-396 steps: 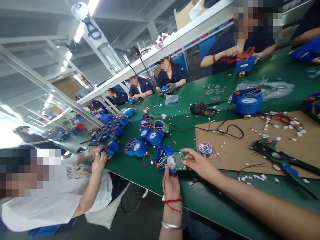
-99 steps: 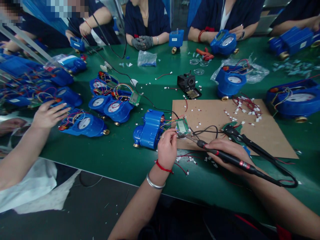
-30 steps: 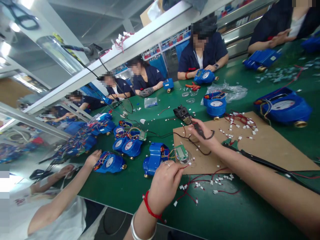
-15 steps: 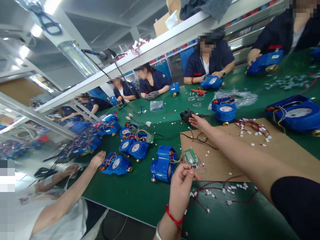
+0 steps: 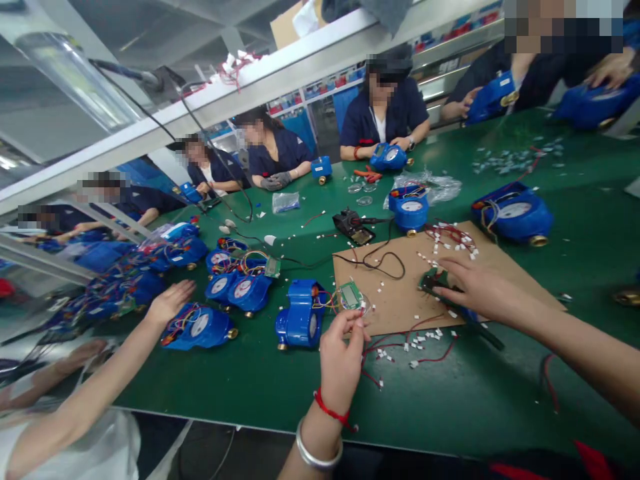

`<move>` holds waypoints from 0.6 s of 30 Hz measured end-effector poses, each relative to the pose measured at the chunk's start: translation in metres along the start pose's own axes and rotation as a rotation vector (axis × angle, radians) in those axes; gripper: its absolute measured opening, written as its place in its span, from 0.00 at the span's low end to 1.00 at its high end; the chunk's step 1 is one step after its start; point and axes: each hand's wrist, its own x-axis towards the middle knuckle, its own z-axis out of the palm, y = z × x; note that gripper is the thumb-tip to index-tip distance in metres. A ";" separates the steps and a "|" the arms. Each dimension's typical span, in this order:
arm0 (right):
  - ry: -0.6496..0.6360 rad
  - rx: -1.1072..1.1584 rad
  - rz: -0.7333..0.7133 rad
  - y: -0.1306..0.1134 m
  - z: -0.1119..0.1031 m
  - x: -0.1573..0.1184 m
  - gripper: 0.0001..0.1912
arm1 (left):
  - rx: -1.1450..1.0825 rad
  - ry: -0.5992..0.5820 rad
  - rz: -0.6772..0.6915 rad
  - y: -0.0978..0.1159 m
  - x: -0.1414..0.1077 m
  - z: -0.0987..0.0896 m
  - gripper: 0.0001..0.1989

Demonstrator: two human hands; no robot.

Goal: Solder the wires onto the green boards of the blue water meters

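Fingers of the left hand (image 5: 341, 360) are pinching a thin red wire (image 5: 395, 333) beside the small green circuit board (image 5: 349, 294); the right hand (image 5: 473, 288) is closing on dark-handled pliers (image 5: 434, 283) lying on brown cardboard (image 5: 500, 267).

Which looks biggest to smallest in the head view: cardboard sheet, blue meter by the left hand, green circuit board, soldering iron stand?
1. cardboard sheet, by far the largest.
2. blue meter beside the left hand.
3. soldering iron stand; it sits farther from the camera, so its gap to the meter is unsure.
4. green circuit board, smallest.
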 end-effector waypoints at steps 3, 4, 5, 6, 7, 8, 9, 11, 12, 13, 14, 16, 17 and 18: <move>0.003 -0.272 0.072 0.022 0.004 -0.068 0.42 | -0.060 -0.005 -0.018 -0.002 0.005 0.007 0.09; -0.010 -0.297 0.082 0.026 0.009 -0.082 0.43 | -0.085 -0.008 -0.015 -0.003 0.006 0.009 0.09; -0.021 -0.302 0.092 0.029 0.014 -0.090 0.42 | -0.103 -0.010 -0.008 -0.004 0.007 0.011 0.09; -0.032 -0.291 0.103 0.032 0.016 -0.093 0.41 | -0.114 -0.012 0.001 -0.004 0.007 0.012 0.08; -0.035 -0.269 0.123 0.032 0.017 -0.093 0.40 | -0.117 -0.015 0.009 -0.004 0.007 0.014 0.08; -0.037 -0.231 0.150 0.032 0.014 -0.091 0.39 | -0.115 -0.016 0.015 -0.004 0.007 0.014 0.08; -0.043 -0.169 0.190 0.030 0.008 -0.086 0.39 | -0.108 -0.012 0.020 -0.004 0.006 0.015 0.08; -0.093 0.054 0.307 0.023 -0.010 -0.079 0.38 | -0.078 0.003 0.041 -0.003 0.004 0.015 0.08; -0.133 0.226 0.368 0.016 -0.020 -0.076 0.37 | -0.057 0.016 0.056 -0.001 0.003 0.014 0.09; -0.186 0.433 0.420 0.008 -0.030 -0.075 0.35 | -0.036 0.030 0.071 0.000 0.002 0.014 0.09; -0.229 0.664 0.442 -0.003 -0.039 -0.076 0.32 | -0.019 0.039 0.082 0.001 0.002 0.013 0.09; -0.331 1.087 0.394 -0.028 -0.049 -0.078 0.30 | 0.003 0.041 0.089 0.004 0.003 0.013 0.09; -0.382 1.240 0.340 -0.043 -0.050 -0.078 0.31 | 0.009 0.035 0.085 0.005 0.003 0.013 0.09; -0.428 1.338 0.296 -0.057 -0.048 -0.078 0.34 | 0.015 0.026 0.081 0.007 0.004 0.013 0.09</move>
